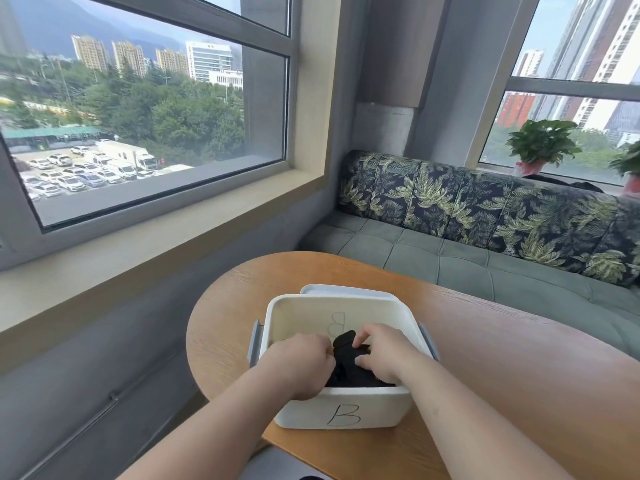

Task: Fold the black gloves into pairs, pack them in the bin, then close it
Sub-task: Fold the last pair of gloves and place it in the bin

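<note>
A white bin (pixel 349 408) marked "B" stands open on the round wooden table (pixel 502 375). Black gloves (pixel 348 367) lie bundled inside it. Both my hands reach down into the bin. My left hand (pixel 299 363) has its fingers curled into the gloves on their left side. My right hand (pixel 382 351) curls its fingers and thumb over the top of the bundle. A pale grey lid (pixel 341 289) peeks out behind the bin's far rim. Grey latch handles (pixel 254 342) sit on the bin's sides.
A grey sofa (pixel 450 258) with a leaf-print back runs behind the table. A window ledge (pixel 138 247) lies to the left. Potted plants (pixel 538 143) stand on the right sill.
</note>
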